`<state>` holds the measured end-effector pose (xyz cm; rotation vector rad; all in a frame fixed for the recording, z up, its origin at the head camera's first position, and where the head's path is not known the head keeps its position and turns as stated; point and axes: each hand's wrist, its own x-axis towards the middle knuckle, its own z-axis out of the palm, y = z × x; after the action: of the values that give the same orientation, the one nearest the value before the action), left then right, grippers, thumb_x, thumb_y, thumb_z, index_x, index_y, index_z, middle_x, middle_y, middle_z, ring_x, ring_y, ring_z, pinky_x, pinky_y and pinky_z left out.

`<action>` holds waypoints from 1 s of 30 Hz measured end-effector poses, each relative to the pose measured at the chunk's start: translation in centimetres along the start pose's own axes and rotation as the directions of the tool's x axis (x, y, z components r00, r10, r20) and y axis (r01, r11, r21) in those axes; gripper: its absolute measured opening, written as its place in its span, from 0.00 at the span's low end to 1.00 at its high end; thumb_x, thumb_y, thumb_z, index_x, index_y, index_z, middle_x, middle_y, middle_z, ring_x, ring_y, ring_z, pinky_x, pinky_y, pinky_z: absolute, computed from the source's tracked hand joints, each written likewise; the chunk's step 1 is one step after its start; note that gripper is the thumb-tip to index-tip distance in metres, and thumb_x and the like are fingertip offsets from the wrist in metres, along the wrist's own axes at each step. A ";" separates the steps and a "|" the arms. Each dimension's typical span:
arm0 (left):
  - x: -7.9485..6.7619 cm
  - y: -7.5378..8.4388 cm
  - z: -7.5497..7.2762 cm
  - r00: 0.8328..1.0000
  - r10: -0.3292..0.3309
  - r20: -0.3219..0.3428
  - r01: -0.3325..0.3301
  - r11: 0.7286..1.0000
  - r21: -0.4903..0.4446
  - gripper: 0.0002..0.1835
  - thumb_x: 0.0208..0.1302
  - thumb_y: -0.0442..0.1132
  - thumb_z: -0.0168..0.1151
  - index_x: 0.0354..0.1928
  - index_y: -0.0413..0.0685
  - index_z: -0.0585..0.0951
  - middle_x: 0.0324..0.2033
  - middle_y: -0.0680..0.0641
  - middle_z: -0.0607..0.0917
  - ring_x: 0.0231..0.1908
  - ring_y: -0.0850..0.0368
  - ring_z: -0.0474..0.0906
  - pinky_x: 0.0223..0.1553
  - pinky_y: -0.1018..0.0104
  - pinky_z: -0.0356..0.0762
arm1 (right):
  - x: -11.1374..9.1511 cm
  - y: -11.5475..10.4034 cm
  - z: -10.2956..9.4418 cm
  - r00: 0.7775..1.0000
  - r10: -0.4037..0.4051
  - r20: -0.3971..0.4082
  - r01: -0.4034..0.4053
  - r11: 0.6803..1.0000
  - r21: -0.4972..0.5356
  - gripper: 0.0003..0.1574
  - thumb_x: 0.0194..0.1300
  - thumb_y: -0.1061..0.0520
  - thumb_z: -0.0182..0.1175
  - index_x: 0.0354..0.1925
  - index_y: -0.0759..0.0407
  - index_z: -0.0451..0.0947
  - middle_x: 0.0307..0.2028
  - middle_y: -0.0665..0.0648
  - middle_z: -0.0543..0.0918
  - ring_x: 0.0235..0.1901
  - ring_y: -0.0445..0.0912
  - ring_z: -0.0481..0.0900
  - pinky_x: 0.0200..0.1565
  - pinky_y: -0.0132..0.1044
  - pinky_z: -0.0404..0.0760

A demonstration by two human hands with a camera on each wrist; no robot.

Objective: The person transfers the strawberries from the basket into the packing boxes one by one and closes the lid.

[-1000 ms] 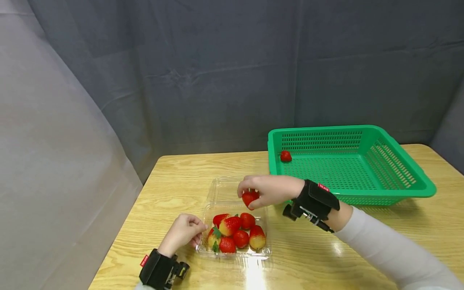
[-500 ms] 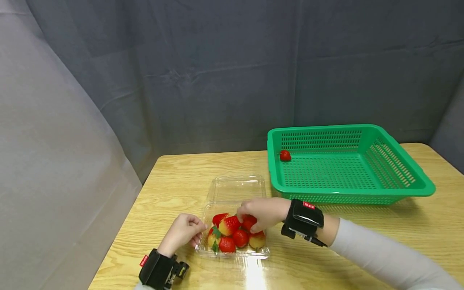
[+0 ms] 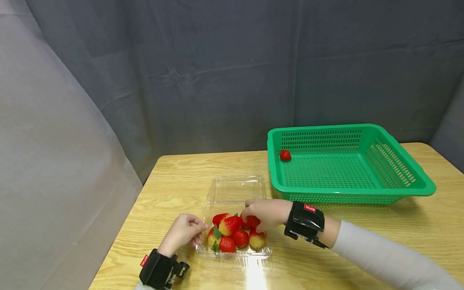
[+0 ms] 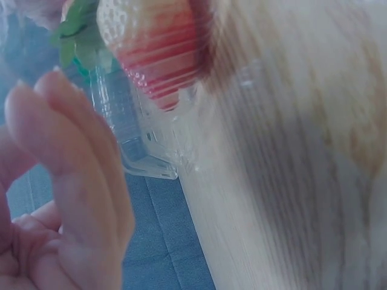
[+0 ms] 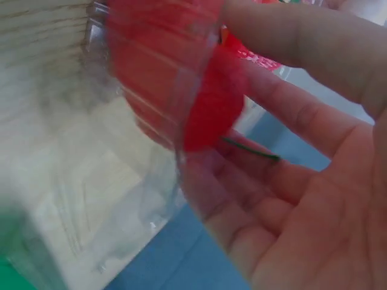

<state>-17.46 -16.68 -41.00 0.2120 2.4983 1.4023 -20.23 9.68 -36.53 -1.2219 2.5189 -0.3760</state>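
In the head view, my right hand (image 3: 270, 213) reaches down into the right side of a clear plastic clamshell box (image 3: 233, 254). Its fingers curl around a red strawberry (image 3: 253, 222), also large in the right wrist view behind the clear wall. Several red-and-yellow strawberries (image 3: 230, 226) with some green leaves lie in the box. My left hand (image 3: 185, 230) stays at the box's left side, its fingertips gripping the rim. In the left wrist view, bent fingers (image 4: 91, 175) stand close to the clear wall, near a pale-topped strawberry (image 4: 157, 54).
The box's clear lid (image 3: 237, 189) lies folded back behind it. A large green basket (image 3: 351, 190) stands at the back right, with one strawberry (image 3: 285, 155) in its left corner. A grey cloth (image 3: 217, 80) hangs behind the wooden table (image 3: 174, 173).
My right hand has come down from above the lid hinge into the box with its strawberry, set among the others. My left hand has not moved.
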 end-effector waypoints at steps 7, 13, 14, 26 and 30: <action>0.0 0.1 0.0 1.000 0.001 0.004 -0.001 1.000 -0.006 0.11 0.57 0.37 0.59 0.25 0.33 0.78 0.12 0.50 0.74 0.12 0.60 0.71 0.16 0.58 0.77 | -1.3 0.1 -3.9 0.994 -0.034 -0.099 0.036 0.999 0.014 0.20 0.53 0.59 0.62 0.47 0.53 0.73 0.47 0.55 0.74 0.43 0.49 0.74 0.43 0.39 0.77; 0.0 0.2 0.0 1.000 0.002 0.006 -0.002 1.000 -0.002 0.11 0.57 0.37 0.59 0.25 0.34 0.78 0.12 0.49 0.75 0.12 0.59 0.71 0.16 0.57 0.77 | -2.0 2.9 -9.3 0.951 0.061 -0.303 -0.038 0.996 0.083 0.25 0.57 0.54 0.60 0.54 0.55 0.69 0.54 0.59 0.72 0.53 0.52 0.69 0.50 0.47 0.73; 0.0 0.2 0.0 1.000 0.001 0.006 -0.001 1.000 0.000 0.11 0.57 0.37 0.59 0.25 0.34 0.78 0.12 0.49 0.75 0.12 0.59 0.71 0.16 0.57 0.77 | -1.9 3.9 -9.9 0.941 0.090 -0.325 -0.062 0.993 0.096 0.25 0.58 0.54 0.59 0.54 0.56 0.69 0.55 0.60 0.71 0.54 0.53 0.68 0.51 0.48 0.72; -0.2 0.1 0.3 1.000 -0.008 0.019 0.009 1.000 -0.017 0.11 0.57 0.37 0.59 0.25 0.34 0.78 0.12 0.50 0.75 0.12 0.60 0.71 0.16 0.60 0.77 | -1.3 16.0 -9.4 0.852 0.476 -0.220 -0.420 0.871 0.256 0.33 0.59 0.60 0.56 0.60 0.69 0.57 0.56 0.80 0.62 0.53 0.70 0.63 0.47 0.58 0.71; -0.2 0.2 0.2 1.000 -0.005 0.011 0.006 1.000 -0.012 0.11 0.57 0.37 0.59 0.25 0.34 0.78 0.12 0.50 0.75 0.12 0.60 0.71 0.16 0.60 0.77 | -0.6 19.2 -7.9 0.840 0.516 -0.168 -0.460 0.841 0.284 0.36 0.59 0.58 0.56 0.62 0.67 0.55 0.59 0.80 0.58 0.56 0.70 0.59 0.50 0.61 0.68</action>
<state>-17.19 -16.43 -40.89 0.2098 2.4787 1.4099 -36.59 22.42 -36.25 -0.4270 2.7668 -0.6942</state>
